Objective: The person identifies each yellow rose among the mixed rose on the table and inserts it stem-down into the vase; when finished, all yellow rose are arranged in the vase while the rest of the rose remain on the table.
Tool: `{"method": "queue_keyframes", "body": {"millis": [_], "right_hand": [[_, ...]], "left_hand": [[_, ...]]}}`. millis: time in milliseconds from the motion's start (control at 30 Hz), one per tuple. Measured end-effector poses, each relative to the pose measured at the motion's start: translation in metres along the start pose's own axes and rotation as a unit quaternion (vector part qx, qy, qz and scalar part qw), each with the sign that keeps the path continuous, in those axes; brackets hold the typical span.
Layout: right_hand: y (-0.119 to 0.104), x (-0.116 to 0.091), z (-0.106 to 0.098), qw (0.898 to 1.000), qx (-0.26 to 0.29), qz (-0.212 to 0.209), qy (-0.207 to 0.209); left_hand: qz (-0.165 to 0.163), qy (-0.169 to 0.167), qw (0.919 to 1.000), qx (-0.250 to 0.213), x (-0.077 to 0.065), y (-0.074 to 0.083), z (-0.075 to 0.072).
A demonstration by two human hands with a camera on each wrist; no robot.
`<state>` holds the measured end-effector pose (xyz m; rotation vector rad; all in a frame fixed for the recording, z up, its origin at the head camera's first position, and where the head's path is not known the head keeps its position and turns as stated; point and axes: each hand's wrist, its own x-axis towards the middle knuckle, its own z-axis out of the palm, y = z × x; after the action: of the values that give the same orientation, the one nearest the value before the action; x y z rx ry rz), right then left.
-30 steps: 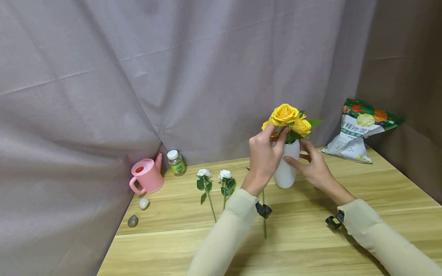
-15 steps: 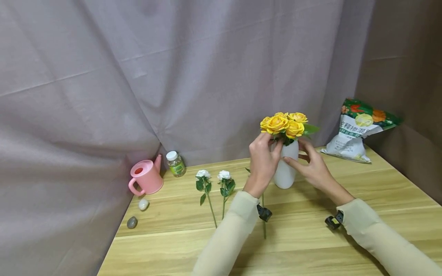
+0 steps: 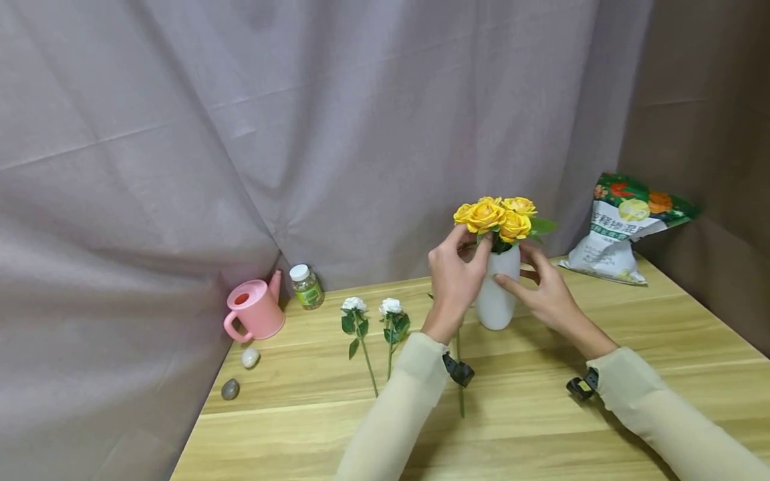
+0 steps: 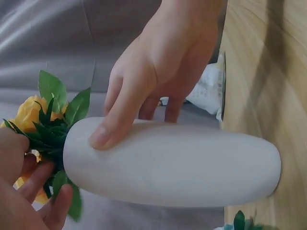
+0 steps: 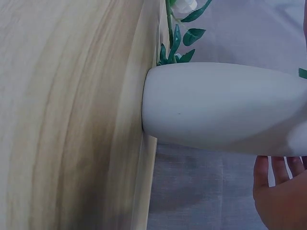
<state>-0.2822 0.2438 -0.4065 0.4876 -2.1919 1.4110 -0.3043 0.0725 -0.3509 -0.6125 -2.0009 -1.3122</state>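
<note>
A white vase (image 3: 496,304) stands upright on the wooden table, full of yellow roses (image 3: 487,215) with green leaves. My right hand (image 3: 550,294) holds the vase near its top, thumb on the near side and fingers behind, as the left wrist view also shows. Just under the blooms, at the vase's mouth, my left hand (image 3: 457,270) pinches a yellow rose between thumb and fingers. Its other fingers spread loosely below the leaves (image 4: 50,136) in the left wrist view. The stems inside the vase are hidden.
Two white roses (image 3: 391,307) lie left of my left arm, and another stem (image 3: 461,401) lies partly under it. Farther left are a pink watering can (image 3: 259,310), a lidded jar (image 3: 307,287) and two stones (image 3: 250,357). A printed bag (image 3: 613,234) stands at right.
The yellow roses my left hand holds have come down closer to the vase's mouth and spread out. Most recently my left hand has shifted slightly left. My right hand stays on the vase.
</note>
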Motion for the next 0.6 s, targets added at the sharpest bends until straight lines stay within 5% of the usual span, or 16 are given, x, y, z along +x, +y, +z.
{"method": "queue_keyframes", "body": {"millis": [233,600], "right_hand": [[-0.001,0.001,0.001,1.0,0.005,-0.005,0.006],[-0.003,0.001,0.001,1.0,0.005,-0.005,0.006]], "left_hand": [[0.009,0.013,0.9997,0.019,0.004,-0.002,0.002],[-0.027,-0.027,0.9988,0.03,0.002,-0.015,0.001]]}}
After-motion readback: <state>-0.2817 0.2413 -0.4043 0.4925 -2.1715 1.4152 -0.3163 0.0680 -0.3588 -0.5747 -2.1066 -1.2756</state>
